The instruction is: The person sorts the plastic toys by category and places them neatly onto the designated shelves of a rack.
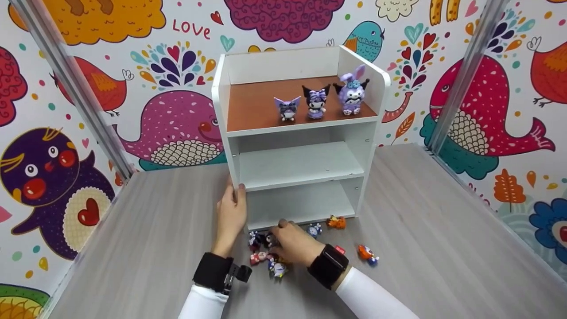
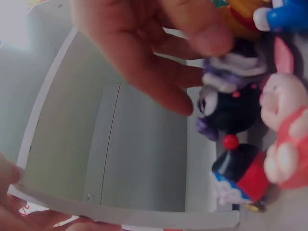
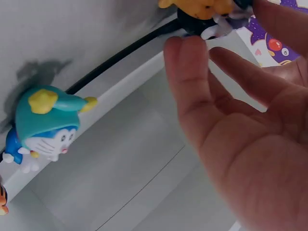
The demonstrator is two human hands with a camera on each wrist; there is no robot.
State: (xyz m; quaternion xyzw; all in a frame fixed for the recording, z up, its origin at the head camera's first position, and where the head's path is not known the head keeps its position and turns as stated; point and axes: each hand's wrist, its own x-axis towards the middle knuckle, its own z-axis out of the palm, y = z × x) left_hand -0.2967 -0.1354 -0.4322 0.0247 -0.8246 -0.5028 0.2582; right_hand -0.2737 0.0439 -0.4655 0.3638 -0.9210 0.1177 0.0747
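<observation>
The left hand (image 1: 231,212) grips the shelf (image 1: 301,167), and the right hand (image 1: 296,243), whether pinching I cannot tell, could jostle the pig toy (image 2: 289,129) crowding the dark toy (image 2: 235,108) at the shelf's foot.

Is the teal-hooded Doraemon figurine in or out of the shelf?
Out: the Doraemon figurine is in front of the white shelf.

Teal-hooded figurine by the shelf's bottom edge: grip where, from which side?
Probably the teal hood, pinched across its sides: rounded, bulkier than the blue body. Come from above, on the side opposite the shelf's bottom edge, which runs beside it.
</observation>
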